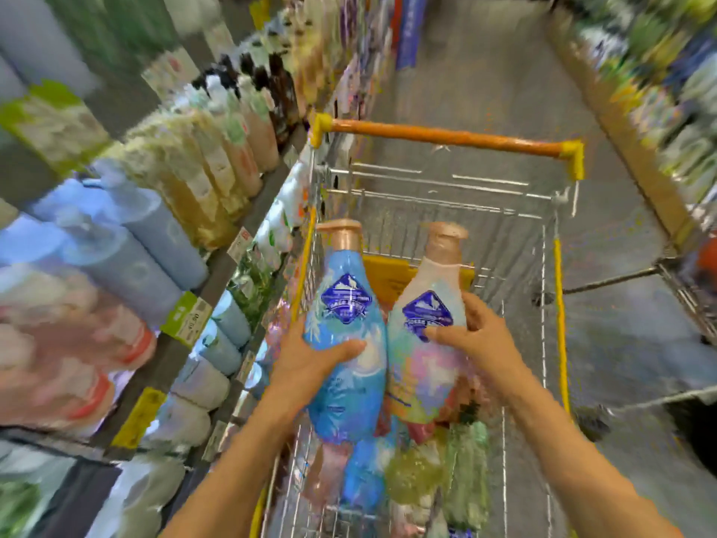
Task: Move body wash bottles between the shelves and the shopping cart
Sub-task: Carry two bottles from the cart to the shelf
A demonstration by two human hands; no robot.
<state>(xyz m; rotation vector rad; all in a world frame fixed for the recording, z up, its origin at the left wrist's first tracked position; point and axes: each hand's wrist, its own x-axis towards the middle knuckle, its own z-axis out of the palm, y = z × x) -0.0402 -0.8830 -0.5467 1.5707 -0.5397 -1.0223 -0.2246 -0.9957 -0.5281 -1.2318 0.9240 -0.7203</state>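
Head view | left hand (pixel 306 366) grips blue bottle (pixel 345 343) | right hand (pixel 473 339) grips pink bottle (pixel 426 343) | bottles touching, above cart (pixel 558 304) | shelves (pixel 217 262) left, blurred

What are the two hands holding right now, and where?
Left hand grips the blue bottle at mid-body; right hand grips the pink bottle at its label.

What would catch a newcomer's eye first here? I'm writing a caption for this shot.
Two bottles held side by side above the shopping cart: a blue bottle gripped by the left hand and a pink pastel bottle gripped by the right hand. Next, the cart's orange handle at its far end.
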